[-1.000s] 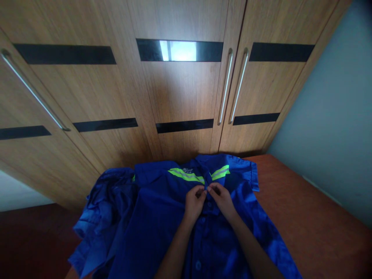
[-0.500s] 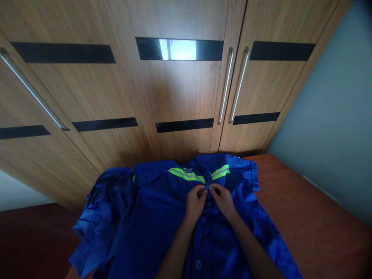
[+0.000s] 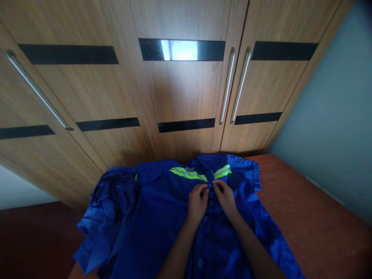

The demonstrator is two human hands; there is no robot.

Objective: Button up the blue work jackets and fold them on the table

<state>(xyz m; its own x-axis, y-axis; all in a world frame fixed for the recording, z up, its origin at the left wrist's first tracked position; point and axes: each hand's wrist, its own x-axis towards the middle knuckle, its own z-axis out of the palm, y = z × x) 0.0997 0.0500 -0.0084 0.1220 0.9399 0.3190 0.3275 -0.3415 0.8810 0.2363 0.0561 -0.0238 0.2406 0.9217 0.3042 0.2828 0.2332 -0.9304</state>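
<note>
A blue shirt [image 3: 162,217] with yellow-green and grey reflective strips lies spread out, its button front running down the middle. On the left side of the front, my left hand [image 3: 198,200] pinches the cloth beside a button [image 3: 210,186]. My right hand [image 3: 224,195] is closed on the cloth just right of that same button. The fingertips of both hands are close together. More buttons show below them along the front. The button's hole cannot be made out.
Crumpled blue cloth [image 3: 107,209] lies left of the shirt. The reddish-brown surface [image 3: 293,197] extends to the right. Behind stands a wooden wardrobe [image 3: 186,89] with metal handles, and a pale wall [image 3: 334,128] is at the right.
Both hands still pinch the cloth by the button, with the fingers slightly shifted. The whole view has moved a little, so things appear slightly farther right.
</note>
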